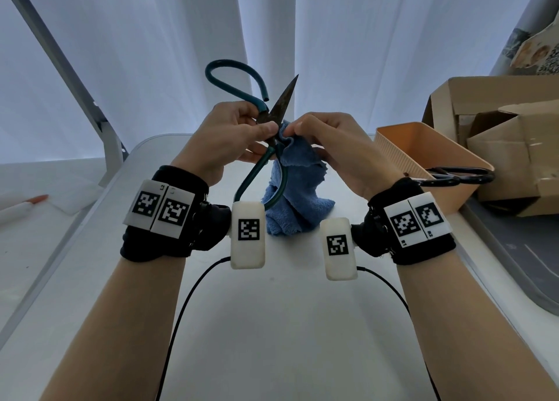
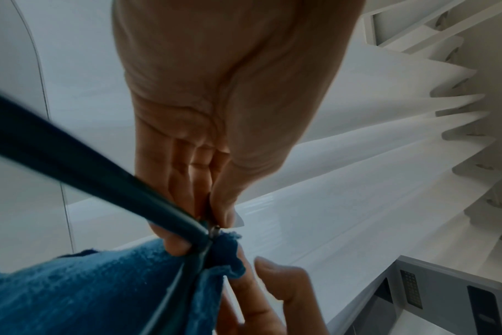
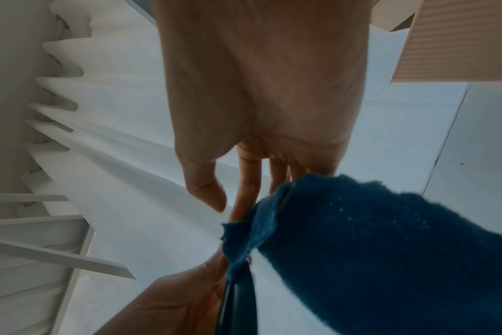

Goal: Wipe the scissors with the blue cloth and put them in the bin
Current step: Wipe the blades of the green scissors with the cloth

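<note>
Head view: scissors (image 1: 273, 119) are pinched at the pivot by the left hand (image 1: 233, 137) mid-table, blue cloth (image 1: 295, 185) pressed on by the right hand (image 1: 329, 146); wiping's underway, orange bin (image 1: 429, 155) at right awaits. Left wrist: pinch confirmed. Right wrist: cloth bunched in fingers (image 3: 245, 181).

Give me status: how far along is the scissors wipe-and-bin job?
Done: another black-handled pair already sits across the bin rim. In hand: left hand holds the teal-handled scissors near the pivot, lifted above the table; right hand presses the blue cloth against them, blade tip uncovered. Left: finish wiping, then bin them.
</note>
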Motion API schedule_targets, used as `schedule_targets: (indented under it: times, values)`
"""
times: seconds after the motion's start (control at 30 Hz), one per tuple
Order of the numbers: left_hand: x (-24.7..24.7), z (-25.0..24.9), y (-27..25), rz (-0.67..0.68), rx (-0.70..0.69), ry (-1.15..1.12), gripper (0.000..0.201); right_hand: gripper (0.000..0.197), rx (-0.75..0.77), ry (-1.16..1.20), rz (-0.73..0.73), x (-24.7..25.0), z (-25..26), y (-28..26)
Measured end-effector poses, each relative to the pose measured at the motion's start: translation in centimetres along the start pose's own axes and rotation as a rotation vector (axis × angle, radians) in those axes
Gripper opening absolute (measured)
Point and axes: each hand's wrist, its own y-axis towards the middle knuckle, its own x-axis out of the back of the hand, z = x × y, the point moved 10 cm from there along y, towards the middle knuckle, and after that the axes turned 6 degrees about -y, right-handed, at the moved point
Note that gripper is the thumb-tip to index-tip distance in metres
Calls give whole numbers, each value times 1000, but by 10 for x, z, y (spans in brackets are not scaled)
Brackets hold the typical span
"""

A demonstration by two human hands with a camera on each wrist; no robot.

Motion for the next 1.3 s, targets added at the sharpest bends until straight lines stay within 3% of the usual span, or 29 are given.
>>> schedule_targets:
  times: [0.3,0.47,1.13,1.3]
  values:
    - [4,2,1,-57,8,-31,23,19,52,7,-32,0,2,1]
    - [13,1,-1,-73,12,-54,25,18,52,-99,-56,-1,4,2]
    - [10,4,0,-27,37,-8,25,17,11,-81,-30,-2,1,0]
    - [3,5,0,3,34,25,20,33,-10,-126,-34,2,4,-5]
